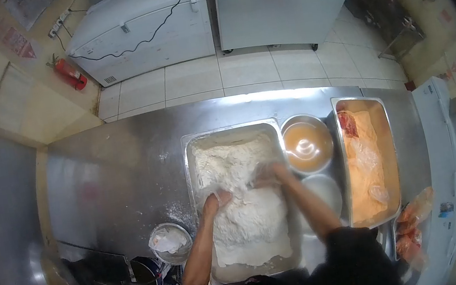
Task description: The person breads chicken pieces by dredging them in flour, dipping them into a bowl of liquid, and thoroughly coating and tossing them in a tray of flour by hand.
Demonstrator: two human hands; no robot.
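A large rectangular metal tray [189, 165] full of white flour [249, 221] stands on the steel counter. My left hand [216, 198] is in the flour at the tray's left side, partly covered by it, with its fingers hidden. Over the flour at the right of the tray's middle is my right hand [267, 175], smeared by motion and whitish. What either hand holds, if anything, cannot be made out. Just right of the tray stands a round metal bowl [305, 144] of orange-brown liquid.
A long metal tray [390, 149] of orange powder stands at the right, with plastic bags [412, 230] near its lower corner. A small bowl [170, 244] with white contents sits left of the flour tray. Beyond the counter [119, 158] are a chest freezer [148, 31] and a fire extinguisher [70, 74].
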